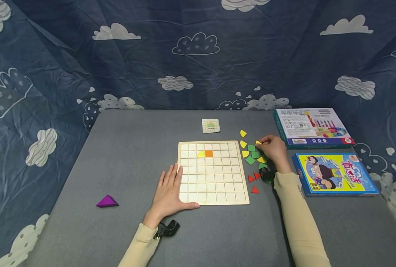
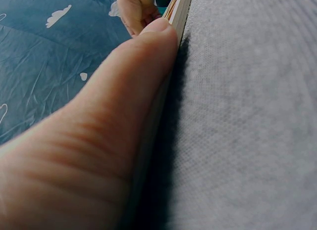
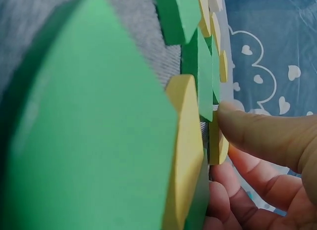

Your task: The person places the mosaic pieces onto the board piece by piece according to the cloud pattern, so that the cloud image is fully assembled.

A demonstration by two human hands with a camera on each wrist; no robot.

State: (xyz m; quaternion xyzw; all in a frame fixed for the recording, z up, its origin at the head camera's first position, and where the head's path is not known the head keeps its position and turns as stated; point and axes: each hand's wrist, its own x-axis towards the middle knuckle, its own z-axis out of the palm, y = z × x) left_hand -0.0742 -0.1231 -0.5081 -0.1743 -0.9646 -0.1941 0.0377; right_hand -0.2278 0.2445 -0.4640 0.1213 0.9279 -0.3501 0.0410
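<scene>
A pale wooden grid board (image 1: 214,178) lies flat on the table, with a yellow piece (image 1: 201,154) and an orange square (image 1: 209,153) side by side in its upper cells. My left hand (image 1: 167,194) is spread at the board's lower left corner, fingers straight along the left side and thumb (image 2: 143,57) against the front edge. Right of the board, my right hand (image 1: 274,150) pinches a yellow quarter-circle piece (image 3: 218,138) between thumb and fingers, low among the loose pieces. Around it lie green squares (image 1: 250,160), other yellow quarter circles (image 1: 243,144) and red triangles (image 1: 255,190).
Behind the board lies a small pattern card (image 1: 211,126). Two boxes, one white and teal (image 1: 313,128) and one blue and yellow (image 1: 335,174), flank the right arm. A purple pyramid-like block (image 1: 107,201) sits at the left of the grey table (image 1: 134,148).
</scene>
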